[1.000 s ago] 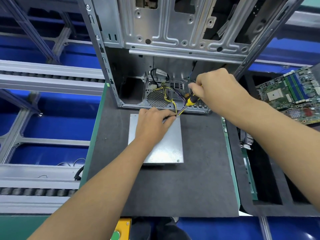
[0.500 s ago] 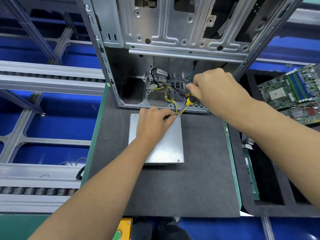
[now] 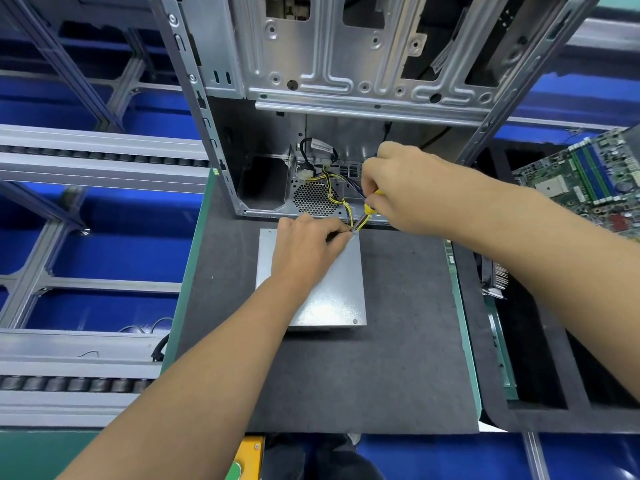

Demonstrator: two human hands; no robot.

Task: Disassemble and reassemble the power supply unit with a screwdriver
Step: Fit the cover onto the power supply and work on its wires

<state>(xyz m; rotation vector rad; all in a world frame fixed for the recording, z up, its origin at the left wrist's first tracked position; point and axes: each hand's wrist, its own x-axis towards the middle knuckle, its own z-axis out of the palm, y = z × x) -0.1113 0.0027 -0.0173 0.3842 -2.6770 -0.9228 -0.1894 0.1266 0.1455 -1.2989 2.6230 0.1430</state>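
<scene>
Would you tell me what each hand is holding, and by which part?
The right hand grips the screwdriver by its yellow handle. The left hand rests on the power supply, fingertips at the shaft's tip.

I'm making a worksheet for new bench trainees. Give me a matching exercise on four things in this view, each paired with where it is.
Things:
1. power supply unit
2. screwdriver
3. motherboard
4. computer case

Places:
A. far right, beyond the mat
B. gripped in the right hand
C. flat on the dark mat, under the left hand
D. standing open at the mat's far edge

Pairs: 1-C, 2-B, 3-A, 4-D
</scene>
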